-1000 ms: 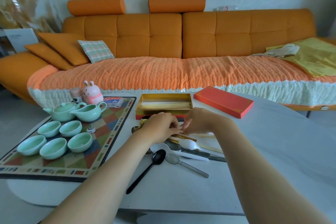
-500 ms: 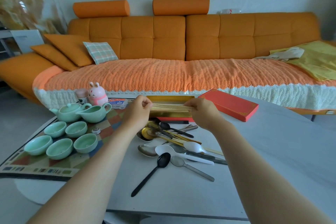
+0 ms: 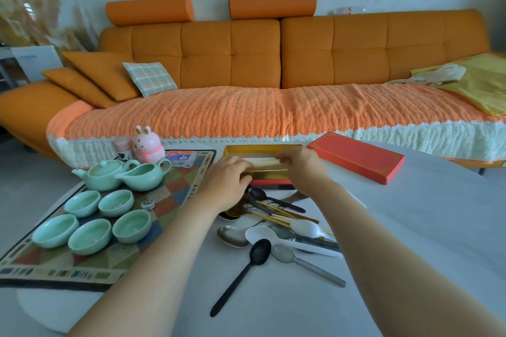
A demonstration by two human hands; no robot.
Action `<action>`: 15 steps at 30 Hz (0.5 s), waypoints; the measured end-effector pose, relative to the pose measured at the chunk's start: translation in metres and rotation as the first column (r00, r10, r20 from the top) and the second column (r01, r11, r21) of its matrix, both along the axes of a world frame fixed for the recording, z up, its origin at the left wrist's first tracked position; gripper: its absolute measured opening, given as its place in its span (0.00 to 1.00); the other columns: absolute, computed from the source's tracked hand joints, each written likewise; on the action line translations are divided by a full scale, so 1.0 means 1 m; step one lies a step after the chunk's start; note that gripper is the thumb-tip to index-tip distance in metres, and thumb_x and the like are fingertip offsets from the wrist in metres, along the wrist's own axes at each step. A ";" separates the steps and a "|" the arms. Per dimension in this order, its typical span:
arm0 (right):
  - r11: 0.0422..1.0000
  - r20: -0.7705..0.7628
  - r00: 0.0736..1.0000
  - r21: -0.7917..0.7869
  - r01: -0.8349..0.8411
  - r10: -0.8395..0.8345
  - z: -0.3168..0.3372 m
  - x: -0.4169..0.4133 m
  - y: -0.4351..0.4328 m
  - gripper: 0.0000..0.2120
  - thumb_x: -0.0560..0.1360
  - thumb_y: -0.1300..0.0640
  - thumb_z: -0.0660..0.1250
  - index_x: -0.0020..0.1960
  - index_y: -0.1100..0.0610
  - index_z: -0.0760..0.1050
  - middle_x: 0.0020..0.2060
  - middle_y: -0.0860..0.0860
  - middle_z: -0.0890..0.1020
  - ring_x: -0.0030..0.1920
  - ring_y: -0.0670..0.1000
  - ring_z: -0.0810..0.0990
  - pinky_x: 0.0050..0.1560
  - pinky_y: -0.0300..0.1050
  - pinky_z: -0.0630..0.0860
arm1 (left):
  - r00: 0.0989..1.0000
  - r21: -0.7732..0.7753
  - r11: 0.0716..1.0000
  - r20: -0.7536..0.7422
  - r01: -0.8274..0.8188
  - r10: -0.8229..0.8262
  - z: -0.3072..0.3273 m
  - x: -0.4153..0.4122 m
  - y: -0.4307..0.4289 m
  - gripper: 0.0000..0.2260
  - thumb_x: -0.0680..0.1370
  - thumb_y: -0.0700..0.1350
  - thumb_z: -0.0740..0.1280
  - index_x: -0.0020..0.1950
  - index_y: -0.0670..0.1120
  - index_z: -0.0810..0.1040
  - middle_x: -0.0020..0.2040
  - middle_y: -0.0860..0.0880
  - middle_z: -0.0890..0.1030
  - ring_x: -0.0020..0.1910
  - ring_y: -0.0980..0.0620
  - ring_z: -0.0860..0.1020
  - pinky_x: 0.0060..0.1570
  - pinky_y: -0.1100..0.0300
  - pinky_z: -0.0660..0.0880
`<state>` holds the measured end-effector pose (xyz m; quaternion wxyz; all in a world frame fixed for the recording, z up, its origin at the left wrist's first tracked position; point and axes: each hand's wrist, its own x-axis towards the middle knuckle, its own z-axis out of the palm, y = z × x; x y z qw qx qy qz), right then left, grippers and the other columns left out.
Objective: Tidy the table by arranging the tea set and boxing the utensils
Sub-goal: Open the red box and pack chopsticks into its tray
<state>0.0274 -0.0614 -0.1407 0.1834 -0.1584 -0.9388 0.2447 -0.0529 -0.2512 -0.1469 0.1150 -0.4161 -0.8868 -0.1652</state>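
We hold chopsticks in the open box with both hands.

Our left hand (image 3: 227, 180) and right hand (image 3: 299, 165) each pinch an end of the chopsticks (image 3: 267, 163), fingers curled close. The bundle sits low in the gold box (image 3: 238, 149). On the mat (image 3: 175, 200), teapot (image 3: 105, 176) and cups (image 3: 90, 235) look arranged. We judge boxing barely begun: spoons (image 3: 262, 235) lie heaped just before the box, and the lid (image 3: 356, 156) lies to the right. The table (image 3: 424, 227) gives bare room rightward; the mat crowds the left.
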 end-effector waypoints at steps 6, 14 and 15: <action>1.000 0.017 1.000 -0.014 -0.013 0.013 -0.006 0.000 -0.006 0.19 0.78 0.62 0.55 0.59 0.50 0.80 0.56 0.48 0.81 0.48 0.48 0.79 0.46 0.43 0.78 | 0.998 -0.272 0.962 0.034 -0.037 0.048 0.006 -0.003 0.003 0.23 0.82 0.58 0.55 0.76 0.52 0.65 0.74 0.52 0.68 0.73 0.48 0.65 0.71 0.51 0.56; 0.996 0.205 0.977 0.048 -0.068 0.057 0.002 0.013 -0.015 0.21 0.75 0.53 0.55 0.64 0.45 0.78 0.47 0.46 0.80 0.45 0.48 0.78 0.48 0.47 0.79 | 0.995 -0.215 0.976 0.096 0.040 -0.020 0.007 -0.003 0.002 0.23 0.81 0.56 0.60 0.75 0.52 0.65 0.72 0.50 0.70 0.70 0.46 0.68 0.69 0.50 0.63; 0.999 0.185 0.981 0.006 -0.054 0.052 0.004 0.015 -0.015 0.21 0.75 0.54 0.56 0.64 0.45 0.77 0.51 0.47 0.80 0.45 0.48 0.80 0.49 0.48 0.80 | 0.993 -0.228 0.973 0.120 0.048 -0.021 0.007 -0.003 0.002 0.24 0.81 0.56 0.60 0.76 0.52 0.64 0.73 0.49 0.70 0.70 0.45 0.68 0.69 0.49 0.62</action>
